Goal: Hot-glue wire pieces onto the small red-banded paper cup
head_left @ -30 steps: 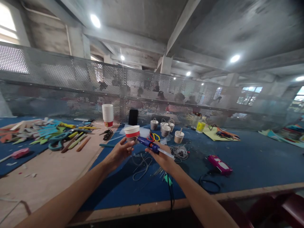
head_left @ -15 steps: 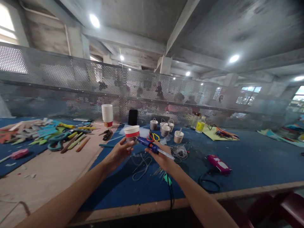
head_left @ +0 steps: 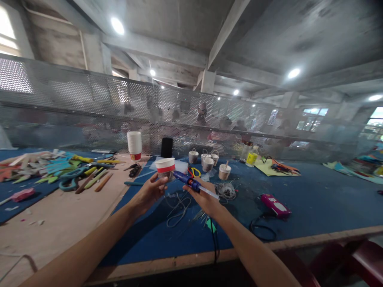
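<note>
A white paper cup with a red band (head_left: 166, 166) is pinched in the left hand (head_left: 148, 193) grip above the blue tabletop (head_left: 314, 207). A blue glue gun (head_left: 191, 184) is clasped in the right hand (head_left: 205, 199), nozzle at the cup.

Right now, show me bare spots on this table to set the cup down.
Free: blue mat right of the pink glue gun; brown board near the front edge, below the scissors. Crowded: around both hands, with wire loops and small cups behind.
</note>
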The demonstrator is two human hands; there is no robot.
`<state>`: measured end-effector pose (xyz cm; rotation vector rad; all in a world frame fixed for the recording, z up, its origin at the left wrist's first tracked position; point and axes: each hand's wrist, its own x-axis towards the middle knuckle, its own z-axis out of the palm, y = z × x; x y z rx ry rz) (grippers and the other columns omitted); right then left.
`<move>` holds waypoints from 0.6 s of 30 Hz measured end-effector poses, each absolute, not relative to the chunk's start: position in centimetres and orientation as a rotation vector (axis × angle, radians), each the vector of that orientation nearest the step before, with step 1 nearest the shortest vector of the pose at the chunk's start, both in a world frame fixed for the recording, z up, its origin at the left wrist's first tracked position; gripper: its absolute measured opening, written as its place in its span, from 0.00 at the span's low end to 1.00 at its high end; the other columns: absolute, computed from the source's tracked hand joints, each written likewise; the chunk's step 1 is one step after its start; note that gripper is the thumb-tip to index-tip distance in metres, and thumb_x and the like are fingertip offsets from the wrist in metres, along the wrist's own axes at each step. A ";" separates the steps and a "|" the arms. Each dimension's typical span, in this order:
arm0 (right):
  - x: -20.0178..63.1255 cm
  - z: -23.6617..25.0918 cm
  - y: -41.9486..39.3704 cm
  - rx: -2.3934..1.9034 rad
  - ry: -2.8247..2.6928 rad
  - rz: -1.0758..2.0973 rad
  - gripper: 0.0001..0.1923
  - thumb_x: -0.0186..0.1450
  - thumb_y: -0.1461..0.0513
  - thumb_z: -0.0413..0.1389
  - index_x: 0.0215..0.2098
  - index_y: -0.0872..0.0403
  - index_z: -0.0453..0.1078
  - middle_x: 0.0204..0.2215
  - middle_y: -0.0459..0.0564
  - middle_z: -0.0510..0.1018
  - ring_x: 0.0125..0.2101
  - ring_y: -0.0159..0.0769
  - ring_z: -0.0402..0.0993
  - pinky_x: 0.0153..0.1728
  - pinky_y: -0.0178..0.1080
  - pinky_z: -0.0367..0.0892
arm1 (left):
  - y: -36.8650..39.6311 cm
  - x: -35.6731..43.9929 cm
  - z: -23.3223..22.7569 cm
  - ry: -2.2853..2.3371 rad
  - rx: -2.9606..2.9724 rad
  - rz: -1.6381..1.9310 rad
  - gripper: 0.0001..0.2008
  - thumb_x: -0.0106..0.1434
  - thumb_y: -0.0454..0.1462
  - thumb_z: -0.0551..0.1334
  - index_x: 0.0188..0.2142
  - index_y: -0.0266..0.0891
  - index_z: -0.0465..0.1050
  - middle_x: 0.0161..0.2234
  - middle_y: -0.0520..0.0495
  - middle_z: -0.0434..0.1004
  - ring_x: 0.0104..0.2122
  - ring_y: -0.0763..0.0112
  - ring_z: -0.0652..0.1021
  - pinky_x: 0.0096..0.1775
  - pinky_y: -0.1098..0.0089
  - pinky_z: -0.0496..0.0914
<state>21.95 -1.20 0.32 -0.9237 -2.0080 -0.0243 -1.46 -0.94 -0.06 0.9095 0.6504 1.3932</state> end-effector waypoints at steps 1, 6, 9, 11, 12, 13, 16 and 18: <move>22.0 0.3 -1.2 -0.916 -2.015 -0.015 0.17 0.71 0.48 0.55 0.36 0.52 0.73 0.25 0.46 0.78 0.26 0.37 0.76 0.26 0.35 0.65 | -0.9 -1.5 -0.1 0.649 0.913 1.388 0.19 0.55 0.30 0.74 0.47 0.38 0.78 0.40 0.47 0.82 0.25 0.80 0.76 0.28 0.79 0.72; 22.0 0.0 -0.9 -0.933 -2.018 0.027 0.18 0.71 0.47 0.54 0.36 0.53 0.72 0.25 0.46 0.78 0.24 0.36 0.74 0.26 0.35 0.63 | -0.8 -1.6 -0.2 0.641 0.910 1.373 0.19 0.56 0.31 0.74 0.48 0.38 0.78 0.39 0.48 0.81 0.25 0.80 0.76 0.28 0.80 0.72; 22.1 -0.1 -0.8 -0.927 -2.016 0.021 0.19 0.71 0.47 0.54 0.36 0.53 0.72 0.25 0.47 0.77 0.24 0.36 0.74 0.26 0.35 0.62 | -0.8 -1.6 -0.3 0.635 0.903 1.367 0.19 0.56 0.31 0.74 0.48 0.38 0.78 0.39 0.48 0.81 0.25 0.80 0.76 0.28 0.80 0.72; 22.1 -0.1 -0.7 -0.934 -2.015 0.018 0.19 0.71 0.47 0.54 0.37 0.53 0.72 0.25 0.47 0.77 0.25 0.37 0.75 0.26 0.35 0.62 | -0.8 -1.7 -0.3 0.646 0.898 1.365 0.20 0.56 0.31 0.74 0.49 0.39 0.78 0.39 0.48 0.81 0.24 0.80 0.76 0.27 0.80 0.72; 22.2 -0.1 -0.7 -0.940 -2.014 0.016 0.19 0.71 0.47 0.54 0.37 0.53 0.72 0.25 0.47 0.77 0.25 0.37 0.75 0.26 0.35 0.62 | -0.8 -1.7 -0.3 0.650 0.896 1.366 0.20 0.56 0.31 0.74 0.49 0.39 0.78 0.39 0.48 0.81 0.24 0.80 0.76 0.27 0.80 0.72; 22.2 -0.1 -0.7 -0.948 -2.011 0.013 0.19 0.71 0.47 0.54 0.37 0.53 0.72 0.25 0.47 0.77 0.25 0.37 0.75 0.26 0.35 0.63 | -0.8 -1.6 -0.2 0.651 0.892 1.369 0.20 0.56 0.31 0.74 0.49 0.38 0.78 0.39 0.49 0.81 0.24 0.80 0.76 0.27 0.80 0.72; 22.2 -0.2 -0.6 -0.967 -1.999 0.000 0.18 0.71 0.47 0.55 0.36 0.52 0.73 0.24 0.47 0.78 0.25 0.37 0.75 0.26 0.34 0.63 | -1.0 -1.6 0.0 0.633 0.887 1.364 0.20 0.55 0.31 0.74 0.48 0.38 0.78 0.38 0.49 0.81 0.24 0.80 0.77 0.27 0.80 0.73; 22.2 -0.3 -0.5 -0.967 -1.996 -0.011 0.18 0.70 0.47 0.56 0.36 0.52 0.73 0.25 0.47 0.78 0.25 0.37 0.76 0.26 0.34 0.64 | -1.2 -1.5 0.2 0.629 0.892 1.358 0.20 0.56 0.31 0.74 0.48 0.38 0.78 0.38 0.49 0.81 0.25 0.80 0.76 0.28 0.80 0.73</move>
